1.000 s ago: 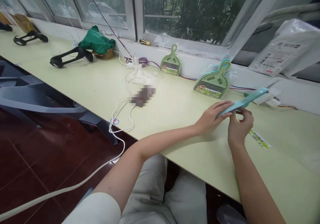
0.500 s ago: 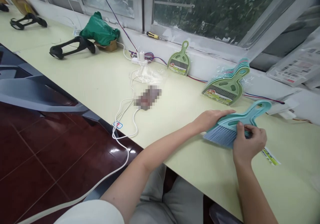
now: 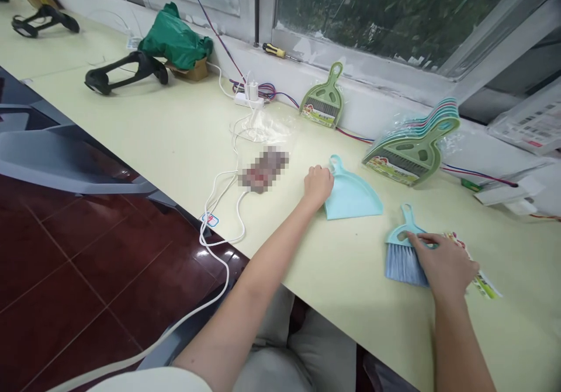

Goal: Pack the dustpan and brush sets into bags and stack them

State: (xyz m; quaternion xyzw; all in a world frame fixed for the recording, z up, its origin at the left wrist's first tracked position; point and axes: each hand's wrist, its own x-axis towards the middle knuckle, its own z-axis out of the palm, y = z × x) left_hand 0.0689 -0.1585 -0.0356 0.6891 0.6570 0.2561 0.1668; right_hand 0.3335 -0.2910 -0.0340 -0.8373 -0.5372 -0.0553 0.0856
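A light-blue dustpan (image 3: 354, 196) lies on the table, its pan edge towards me. My left hand (image 3: 318, 186) is closed at the dustpan's left side, by the base of its handle; the fingertips are partly hidden. To the right, my right hand (image 3: 449, 263) pinches the head of a matching hand brush (image 3: 405, 257), whose blue-grey bristles point towards me. The brush and dustpan are apart. Beside and partly behind my right hand lies a printed label strip (image 3: 487, 287).
Behind stand a stack of wrapped dustpan sets (image 3: 405, 146) and a single wrapped green set (image 3: 324, 101). Left of the dustpan are a blurred-out object (image 3: 264, 170), white cables (image 3: 239, 205) and a power strip (image 3: 248, 100). Farther left are a black frame (image 3: 127, 72) and a green bag (image 3: 173, 37).
The brush and dustpan, together before, are now separated. My left hand has moved left with the dustpan, which now lies on the table. My right hand has lowered slightly with the brush.
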